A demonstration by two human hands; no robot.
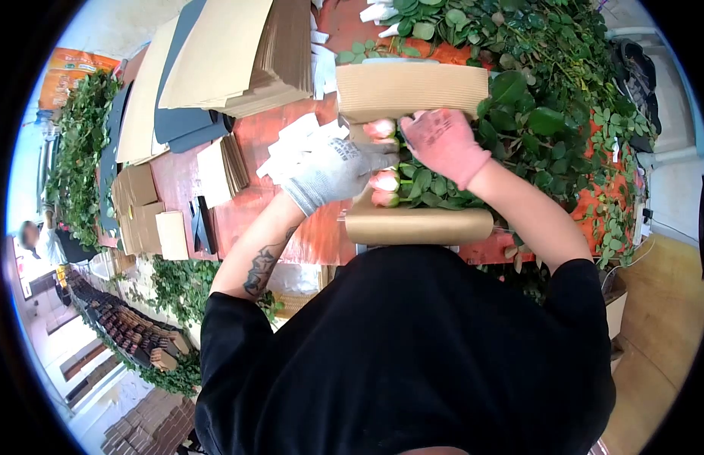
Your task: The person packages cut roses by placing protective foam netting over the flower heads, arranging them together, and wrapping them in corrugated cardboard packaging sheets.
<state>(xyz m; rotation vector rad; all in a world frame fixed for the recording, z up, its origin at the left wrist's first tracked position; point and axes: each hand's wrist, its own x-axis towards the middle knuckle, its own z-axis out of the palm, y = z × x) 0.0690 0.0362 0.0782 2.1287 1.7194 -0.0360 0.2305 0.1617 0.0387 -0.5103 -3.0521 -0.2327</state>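
Note:
Pink roses (384, 182) lie in a row on a sheet of brown cardboard, with their heads to the left and green leaves (428, 183) to the right. My left hand (337, 167), in a grey glove, reaches over the rose heads with its fingers stretched out, touching or just above them. My right hand (446, 144), in a pink glove, is over the stem side, its fingers curled beside the upper rose head (380, 129); what they hold is hidden. Corrugated cardboard (412, 87) rises behind the roses, and a smooth brown cardboard flap (420, 226) curls up in front.
White paper pieces (302, 144) lie left of the roses. Stacked cardboard sheets (223, 57) and a small carton (137, 208) stand farther left on the red table (261, 121). Leafy stems (549, 114) heap at the right. Another person (48, 243) is at the far left.

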